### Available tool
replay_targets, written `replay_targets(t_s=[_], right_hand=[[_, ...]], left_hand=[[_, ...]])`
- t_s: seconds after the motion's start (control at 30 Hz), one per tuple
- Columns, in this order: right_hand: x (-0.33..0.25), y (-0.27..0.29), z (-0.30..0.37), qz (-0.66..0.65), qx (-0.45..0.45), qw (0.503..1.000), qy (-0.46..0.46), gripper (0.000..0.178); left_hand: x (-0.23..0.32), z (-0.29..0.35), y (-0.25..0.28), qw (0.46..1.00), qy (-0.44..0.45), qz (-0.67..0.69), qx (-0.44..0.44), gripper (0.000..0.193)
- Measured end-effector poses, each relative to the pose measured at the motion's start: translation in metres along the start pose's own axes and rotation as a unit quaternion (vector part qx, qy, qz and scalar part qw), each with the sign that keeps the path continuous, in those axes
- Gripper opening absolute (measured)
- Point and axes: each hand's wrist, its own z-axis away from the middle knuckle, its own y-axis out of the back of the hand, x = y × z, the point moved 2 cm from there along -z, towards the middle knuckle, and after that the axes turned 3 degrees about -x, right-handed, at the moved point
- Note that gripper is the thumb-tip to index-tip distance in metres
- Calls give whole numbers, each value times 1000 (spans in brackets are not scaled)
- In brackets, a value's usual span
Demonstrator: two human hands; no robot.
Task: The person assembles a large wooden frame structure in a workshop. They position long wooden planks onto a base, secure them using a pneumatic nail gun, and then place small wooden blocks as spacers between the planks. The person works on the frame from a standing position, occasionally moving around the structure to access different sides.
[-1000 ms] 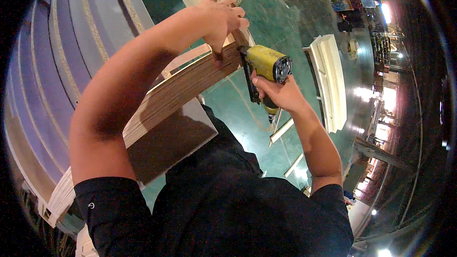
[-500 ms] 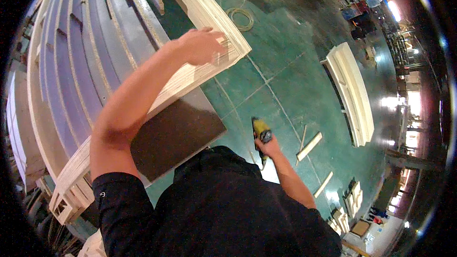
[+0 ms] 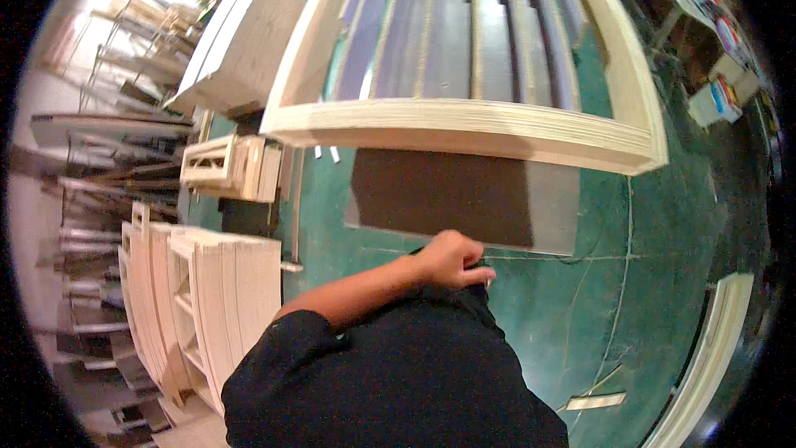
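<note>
While left hand [image 3: 454, 260] hangs near torso [image 3: 398, 373], fingers curled, whether gripping anything I cannot tell, wooden frame [image 3: 623, 58] stands ahead, apart. Right hand out of view. Frame looks stiff, probably heavy; I'd grasp near rail [image 3: 460, 134] at both ends. White bucket [image 3: 706, 108] right, contents unclear.

The person's bare left hand [image 3: 452, 259], its fingers loosely curled, is in front of the black-clothed torso [image 3: 398, 373], overlapping the near edge of a flat, brown rectangular sheet [image 3: 444, 199]. Beyond it spans a pale, layered-wood rectangular frame [image 3: 464, 129] around long grey-purple strips [image 3: 448, 50]. Pale slatted wooden frames [image 3: 249, 290] stand stacked left, above green flooring [image 3: 655, 224].
</note>
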Motion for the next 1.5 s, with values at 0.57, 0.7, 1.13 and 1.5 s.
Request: replay_targets(t_s=[0.57, 0.7, 1.13, 1.5], right_hand=[[-261, -142, 3, -33, 128, 990, -53, 37], [-364, -183, 28, 15, 147, 984, 103, 51], [-446, -262, 32, 181, 113, 969, 122, 66], [-409, -321, 97, 119, 109, 985, 63, 50]], left_hand=[[-224, 239, 400, 939, 96, -206, 259, 79], [-249, 230, 405, 944, -11, -247, 217, 75], [-258, 200, 430, 938, -155, -290, 104, 58], [-250, 205, 440, 923, -207, -308, 103, 54]])
